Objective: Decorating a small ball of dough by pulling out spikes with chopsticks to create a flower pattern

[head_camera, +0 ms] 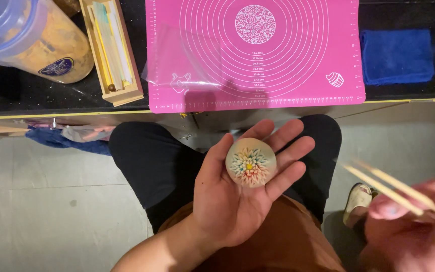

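Note:
My left hand (237, 194) is held palm up over my lap, with a round pale dough ball (250, 162) resting on its fingers. The ball's top bears a multicoloured flower pattern with a yellow centre. My right hand (414, 221), blurred at the lower right, holds a pair of thin wooden sticks (386, 186) whose tips point up and left toward the ball, apart from it.
A pink silicone baking mat (298, 75) lies on the dark counter ahead. On the counter's left are a wooden tool box (112, 50) and a plastic jar (36, 38), and at its right a folded blue cloth (396, 55). Grey floor tiles below.

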